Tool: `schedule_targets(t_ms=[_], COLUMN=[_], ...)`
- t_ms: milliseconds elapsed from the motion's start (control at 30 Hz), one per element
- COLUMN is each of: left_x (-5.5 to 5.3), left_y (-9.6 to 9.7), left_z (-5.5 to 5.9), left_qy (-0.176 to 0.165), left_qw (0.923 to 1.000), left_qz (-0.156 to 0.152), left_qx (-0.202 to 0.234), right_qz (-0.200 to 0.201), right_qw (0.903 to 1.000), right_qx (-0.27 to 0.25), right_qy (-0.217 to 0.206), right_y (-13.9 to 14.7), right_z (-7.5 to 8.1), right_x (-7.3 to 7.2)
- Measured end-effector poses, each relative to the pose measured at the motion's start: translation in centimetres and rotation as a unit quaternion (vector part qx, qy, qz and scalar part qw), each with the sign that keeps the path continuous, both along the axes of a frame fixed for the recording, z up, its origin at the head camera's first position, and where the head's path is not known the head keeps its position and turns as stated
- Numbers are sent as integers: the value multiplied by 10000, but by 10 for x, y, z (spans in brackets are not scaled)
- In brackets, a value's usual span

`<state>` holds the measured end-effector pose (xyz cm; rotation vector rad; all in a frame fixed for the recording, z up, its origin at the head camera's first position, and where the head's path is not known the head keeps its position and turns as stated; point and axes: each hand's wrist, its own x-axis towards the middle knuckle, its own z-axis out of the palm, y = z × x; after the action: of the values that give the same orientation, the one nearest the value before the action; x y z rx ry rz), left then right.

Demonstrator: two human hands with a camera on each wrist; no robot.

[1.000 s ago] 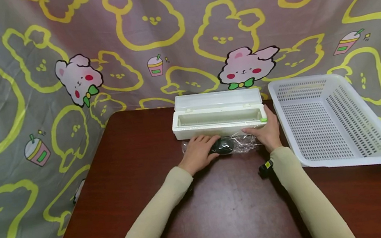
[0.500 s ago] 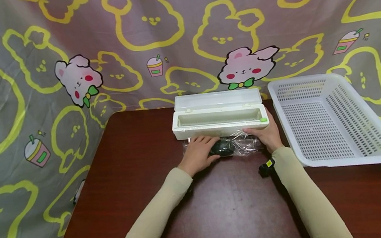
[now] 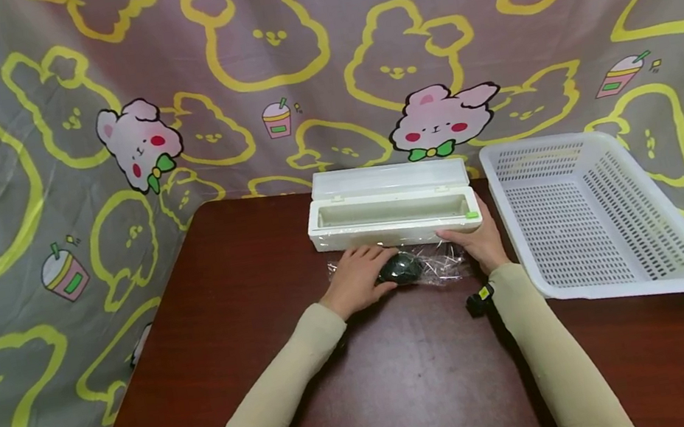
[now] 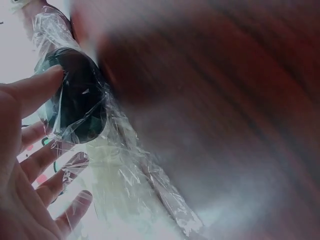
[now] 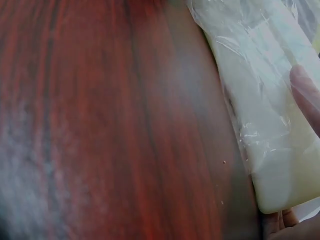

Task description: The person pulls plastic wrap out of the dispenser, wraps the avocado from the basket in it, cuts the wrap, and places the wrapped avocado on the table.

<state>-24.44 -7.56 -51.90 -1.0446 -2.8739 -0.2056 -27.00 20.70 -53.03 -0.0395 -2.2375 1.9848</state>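
Observation:
A white cling film dispenser [image 3: 385, 233] stands with its lid up at the table's back edge; a green slider [image 3: 472, 214] sits at its right end. Clear cling film [image 3: 447, 262] stretches from its front toward me. Wrapped in that film is a smooth, dark, rounded object [image 3: 406, 268], possibly a computer mouse. My left hand [image 3: 356, 282] holds it, the thumb [image 4: 42, 90] on its surface and the fingers spread behind the film. My right hand [image 3: 483, 239] grips the dispenser's right end, thumb [image 5: 305, 92] on the front and other fingers round the end, partly hidden.
A white perforated plastic basket [image 3: 577, 236] stands to the right of the dispenser. Brown wood-grain tabletop [image 3: 224, 277] extends on the left and in front. A patterned cloth [image 3: 305, 62] hangs close behind the table. A small black camera [image 3: 478, 301] hangs at my right wrist.
The dark object and its film have shifted slightly toward me, away from the dispenser, with my left hand on them. My right hand keeps its grip on the dispenser, which stays in place.

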Motion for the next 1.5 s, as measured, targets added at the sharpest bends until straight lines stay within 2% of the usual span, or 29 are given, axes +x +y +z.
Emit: schedule_targets(t_ms=[500,600,733,833,933,1167,1300,1400,1500], left_x=[4,4,3,3,2,3,2,1,-2], left_y=[4,5,6,7,8,7,8,10,16], left_z=[-1,-1,-1,-1,-1,-1,0,4,12], left_qy=[81,92,83,54,14,15,28,61,110], left_qw=[9999,9999,9999,9999,9999,10000,9999,9998,9998], left_qz=[-108,-107,-113,-99,-82,-34,-48,-46,-62], left_qx=[-36,-28,-53,-89,-65,11,107,163,131], right_qz=[1,-137,-416,-471,-439,-395,-323,-301,-291], right_qw=[9998,9999,9969,9949,9951,9926,9927,9937,9942], right_qx=[-193,53,634,853,839,1148,1156,1072,1029], right_qy=[31,78,193,266,292,-33,58,114,121], right_y=[0,1,5,7,8,8,9,8,8], right_z=[-4,-10,-20,-23,-24,-20,-20,-20,-19], right_x=[-3,-8,-17,-20,-21,-18,-19,-18,-18])
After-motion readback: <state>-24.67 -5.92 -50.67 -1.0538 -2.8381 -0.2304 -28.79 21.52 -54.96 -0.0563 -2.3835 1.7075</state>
